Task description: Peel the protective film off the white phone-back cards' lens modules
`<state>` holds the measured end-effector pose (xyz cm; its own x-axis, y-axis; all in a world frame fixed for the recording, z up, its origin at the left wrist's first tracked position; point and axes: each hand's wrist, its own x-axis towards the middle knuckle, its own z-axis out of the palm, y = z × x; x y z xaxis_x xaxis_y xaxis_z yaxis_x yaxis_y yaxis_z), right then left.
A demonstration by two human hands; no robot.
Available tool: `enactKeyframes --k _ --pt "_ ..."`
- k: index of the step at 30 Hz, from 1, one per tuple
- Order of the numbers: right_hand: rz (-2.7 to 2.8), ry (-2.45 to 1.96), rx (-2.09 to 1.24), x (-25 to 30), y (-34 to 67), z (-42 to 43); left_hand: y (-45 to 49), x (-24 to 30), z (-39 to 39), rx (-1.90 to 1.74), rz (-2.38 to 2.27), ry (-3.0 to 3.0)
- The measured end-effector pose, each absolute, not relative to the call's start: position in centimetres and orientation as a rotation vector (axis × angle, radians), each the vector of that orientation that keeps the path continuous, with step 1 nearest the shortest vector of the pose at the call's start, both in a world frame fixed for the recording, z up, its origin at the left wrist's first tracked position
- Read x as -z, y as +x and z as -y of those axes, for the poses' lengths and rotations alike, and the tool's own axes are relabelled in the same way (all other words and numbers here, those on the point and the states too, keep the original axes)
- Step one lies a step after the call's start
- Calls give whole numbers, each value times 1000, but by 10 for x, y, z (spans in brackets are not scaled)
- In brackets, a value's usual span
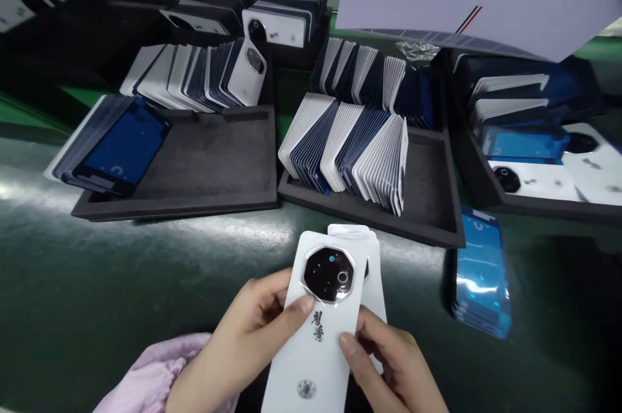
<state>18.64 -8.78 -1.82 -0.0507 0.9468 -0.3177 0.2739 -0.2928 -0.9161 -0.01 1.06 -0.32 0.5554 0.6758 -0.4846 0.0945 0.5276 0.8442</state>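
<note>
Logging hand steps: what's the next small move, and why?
Probably ease the front cover sideways off the rear cover. The left hand grips the front one, thumb by its dark camera window; the right hand has its thumb at that cover's right edge; and the rear one juts out to the right, so they seem easy to part.

The green tabletop (pixel 97 283) leaves room left of the left hand (pixel 255 325), up to the near wall of the left tray (pixel 218 163), whose bare floor lies right of a leaning stack (pixel 129 150). Ahead, panel rows (pixel 350 150) crowd the middle tray (pixel 430 173); a blue-filmed stack (pixel 482 277) obstructs the way forward and right of the right hand (pixel 391 358).
</note>
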Motion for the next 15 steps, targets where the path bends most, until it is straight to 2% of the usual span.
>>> enactKeyframes --k 2,5,6,8,10,12,15 --pt "1362 -1684 -1101 21 187 86 -1 5 -10 -404 -949 1049" --pt "1487 -1763 -389 26 186 82 1 10 -6 -356 -974 1171" --pt "1555 -1744 -243 27 186 80 1 12 -4 -334 -970 1213" --pt "1684 -1664 -173 27 185 78 3 14 0 -297 -951 1291" --pt "1692 -1616 -279 25 187 77 4 15 3 -268 -938 1332" --pt "1505 -1638 -400 21 189 79 4 15 5 -250 -946 1335" --pt "1124 -1681 -339 15 186 89 4 16 5 -253 -995 1293"
